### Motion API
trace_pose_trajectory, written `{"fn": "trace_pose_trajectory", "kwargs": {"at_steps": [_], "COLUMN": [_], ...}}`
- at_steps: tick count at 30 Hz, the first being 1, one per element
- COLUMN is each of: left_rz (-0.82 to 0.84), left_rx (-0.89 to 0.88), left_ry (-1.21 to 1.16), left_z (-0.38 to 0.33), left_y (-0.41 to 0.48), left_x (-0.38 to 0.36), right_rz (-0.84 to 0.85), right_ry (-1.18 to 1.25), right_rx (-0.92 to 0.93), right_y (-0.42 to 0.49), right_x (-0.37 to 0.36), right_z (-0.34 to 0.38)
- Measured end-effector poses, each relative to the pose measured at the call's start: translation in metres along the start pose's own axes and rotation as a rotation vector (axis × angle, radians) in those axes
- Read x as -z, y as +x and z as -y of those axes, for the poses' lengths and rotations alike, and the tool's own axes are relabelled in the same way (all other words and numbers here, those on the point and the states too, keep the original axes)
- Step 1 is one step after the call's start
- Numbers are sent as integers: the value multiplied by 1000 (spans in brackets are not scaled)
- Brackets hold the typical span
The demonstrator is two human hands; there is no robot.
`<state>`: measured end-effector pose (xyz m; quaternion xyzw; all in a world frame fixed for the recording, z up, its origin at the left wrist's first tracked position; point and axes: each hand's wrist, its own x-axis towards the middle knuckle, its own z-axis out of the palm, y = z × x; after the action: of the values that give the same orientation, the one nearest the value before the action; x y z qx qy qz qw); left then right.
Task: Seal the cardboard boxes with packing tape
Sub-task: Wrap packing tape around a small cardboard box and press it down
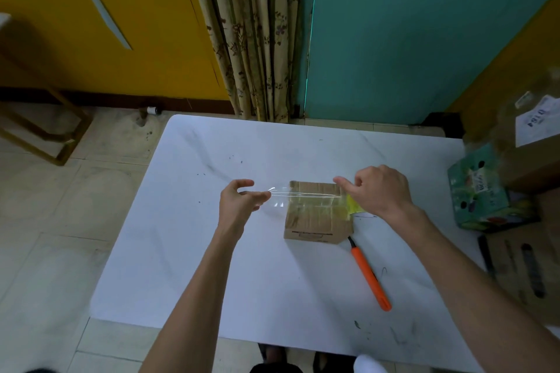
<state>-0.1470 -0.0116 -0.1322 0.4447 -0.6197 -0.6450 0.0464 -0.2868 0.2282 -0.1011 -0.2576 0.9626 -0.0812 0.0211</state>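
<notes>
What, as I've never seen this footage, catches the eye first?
Two hands stretch a clear tape strip across a cardboard box on the table: the left hand pinches the free end, the right hand holds it at the box's right edge. An orange cutter lies by the box's near right corner.

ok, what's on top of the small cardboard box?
A strip of clear tape runs across the box top, left hand pinching its free end. The right hand covers the right edge and most of the yellowish roll.
</notes>
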Motion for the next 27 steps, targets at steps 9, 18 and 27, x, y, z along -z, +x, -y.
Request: {"fn": "trace_pose_trajectory", "kwargs": {"at_steps": [9,18,27], "left_rz": [21,94,264], "left_rx": [135,202,300], "left_ry": [-52,-101,171], "left_z": [47,67,72], "left_y": [19,26,25], "left_x": [-21,-55,-64], "right_rz": [23,62,85], "right_ry": [-30,-61,-79], "right_rx": [-6,-36,-35], "right_y": [6,3,6], "right_x": [-4,1,-2], "right_z": [10,19,25]}}
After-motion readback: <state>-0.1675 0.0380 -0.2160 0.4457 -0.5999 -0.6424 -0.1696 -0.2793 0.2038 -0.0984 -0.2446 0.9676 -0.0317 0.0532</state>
